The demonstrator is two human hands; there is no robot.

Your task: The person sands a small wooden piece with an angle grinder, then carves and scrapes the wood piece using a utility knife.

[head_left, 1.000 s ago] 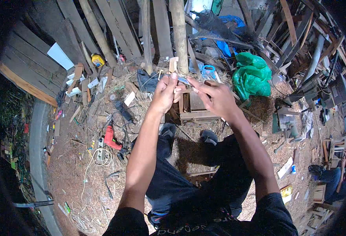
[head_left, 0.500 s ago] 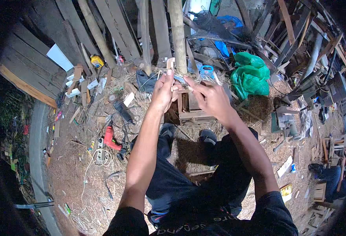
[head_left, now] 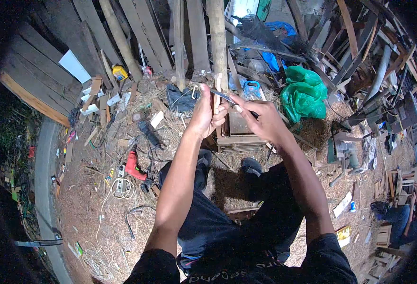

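Wood piece (head_left: 217,103), now showing beside the left thumb, not above; left hand (head_left: 205,113) gripping it, thumb pointing up; right hand (head_left: 261,119) clasping blade (head_left: 224,97), forefinger extending.

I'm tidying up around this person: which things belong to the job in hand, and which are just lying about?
In the job:
small wooden piece, in the left hand
thin-bladed tool, in the right hand

Apparently lying about:
red drill
power strip
green plastic
yellow container

Ground (head_left: 83,199) is pretty bright mid-frame, with a murky shadow (head_left: 227,187) between the shoes (head_left: 251,165); big fisheye warp, corners fading to grainy black.
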